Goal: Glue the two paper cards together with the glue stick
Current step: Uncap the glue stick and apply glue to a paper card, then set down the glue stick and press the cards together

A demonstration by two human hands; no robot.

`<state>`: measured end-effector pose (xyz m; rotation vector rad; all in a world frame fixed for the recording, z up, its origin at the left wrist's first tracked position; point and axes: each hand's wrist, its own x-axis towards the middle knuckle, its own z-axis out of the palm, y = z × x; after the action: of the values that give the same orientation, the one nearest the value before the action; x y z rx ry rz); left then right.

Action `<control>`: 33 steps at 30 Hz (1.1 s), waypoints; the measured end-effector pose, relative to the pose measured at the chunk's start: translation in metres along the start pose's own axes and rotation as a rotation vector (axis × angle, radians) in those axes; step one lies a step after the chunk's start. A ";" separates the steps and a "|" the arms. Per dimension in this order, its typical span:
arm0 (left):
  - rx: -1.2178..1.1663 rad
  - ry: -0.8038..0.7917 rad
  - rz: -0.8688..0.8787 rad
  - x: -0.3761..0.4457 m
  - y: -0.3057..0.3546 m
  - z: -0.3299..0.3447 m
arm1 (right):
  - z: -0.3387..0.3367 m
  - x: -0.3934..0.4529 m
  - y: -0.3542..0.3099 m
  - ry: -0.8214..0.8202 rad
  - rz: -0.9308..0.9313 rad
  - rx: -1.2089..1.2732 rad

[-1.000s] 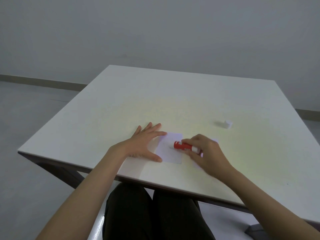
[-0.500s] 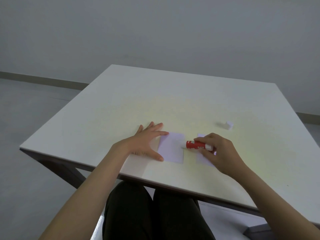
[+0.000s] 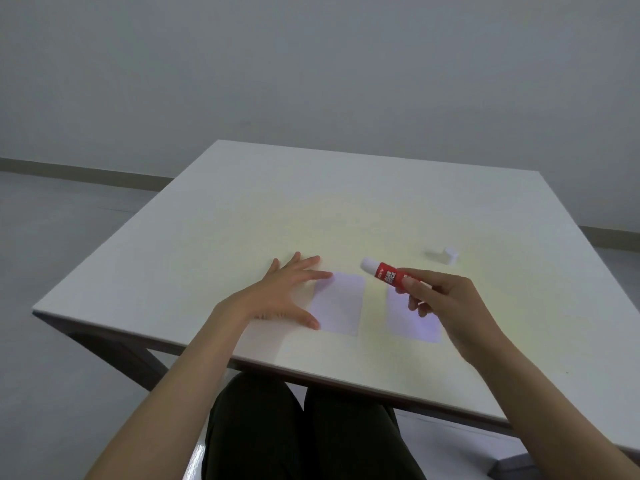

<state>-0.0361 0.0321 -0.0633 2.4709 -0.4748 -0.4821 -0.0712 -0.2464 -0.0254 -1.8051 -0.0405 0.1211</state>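
Lifted clear of the paper since a second ago, the glue stick [image 3: 387, 274] is now being carried up and to the right in the right hand [image 3: 441, 299], whose thumb and fingers are clenching around its red barrel while its white end is pointing away toward the far left corner of the table [image 3: 180, 251]. Earlier that end was lying over the left card [image 3: 338, 303]; now it is hanging in the air above the gap between the two cards, touching neither. Below the right hand, the right card [image 3: 412, 323] is coming into fuller view, partly covered by the fingers, lying just beside the left card and close to the near edge of the table. The left hand [image 3: 280, 299] is lying flat with fingers spread, gripping nothing, its thumb and forefinger touching the left edge of the left card and pinning it in place as before. A small white cap [image 3: 449, 255] is sitting well apart, toward the right edge. Judging from this, the spreading of glue on the left card is probably ending, and the pressing of one card onto the other is not yet begun; whether glue actually lies on the paper is too faint to tell.
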 end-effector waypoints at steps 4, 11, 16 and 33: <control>-0.050 0.040 0.007 0.001 -0.004 0.001 | 0.010 -0.003 0.000 -0.086 0.372 0.662; -0.094 0.084 -0.022 0.002 -0.002 0.005 | 0.028 -0.013 -0.002 -0.196 0.450 0.900; -0.174 0.092 -0.029 -0.002 0.001 0.005 | 0.038 -0.017 0.000 -0.221 0.405 0.855; -0.693 0.655 -0.029 -0.002 0.086 0.016 | 0.070 -0.015 -0.013 0.019 -0.089 0.254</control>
<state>-0.0644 -0.0405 -0.0243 1.8079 0.0123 0.1570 -0.0927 -0.1771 -0.0279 -1.5483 -0.0881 0.0438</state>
